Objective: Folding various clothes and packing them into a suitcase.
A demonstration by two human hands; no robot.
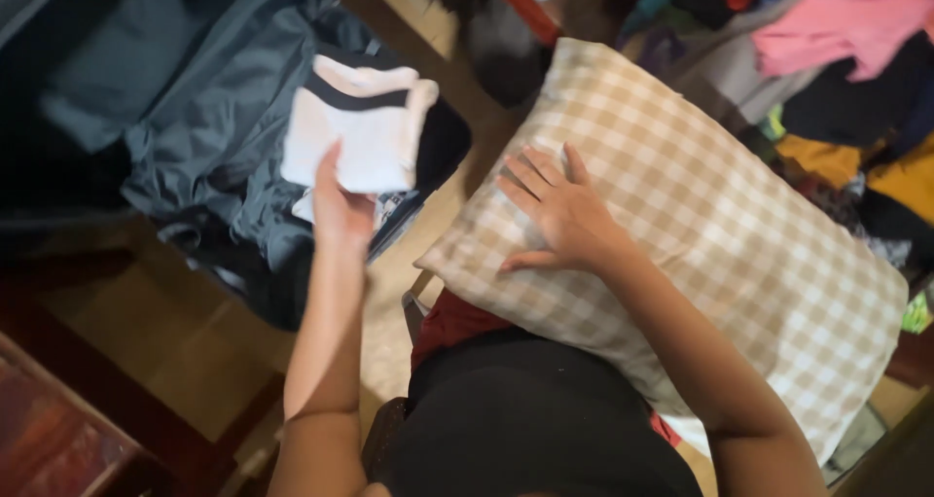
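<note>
While your right hand (562, 215) lies flat with the fingers spread on the beige checked pillow (720, 225), your left hand (341, 200) is out over the open dark bag (209, 118), its fingers closed around the lower edge of a folded white garment with a black stripe (358, 123). That garment sits at the mouth of the bag, above the grey-blue lining, and I cannot tell whether it is resting there yet or is carried wholly by your grip; the picture is blurred around the hand. Just below it, partly under your wrist, a patterned piece of cloth (394, 210) shows at the bag's edge, so by my reading a little has gone in already. The pillow lies across your lap, over the black (525, 419) and red cloth (452, 322) there, and nothing is laid out on it at this moment. To your right, beyond the pillow, a loose heap of clothes (837, 88) lies unfolded: pink, black, yellow and teal pieces tangled together. Judged from this, the packing is at an early stage, with one folded piece at the bag, perhaps one or two inside, and most of the heap untouched. The wooden floor (195, 361) shows between the bag and your knees.
</note>
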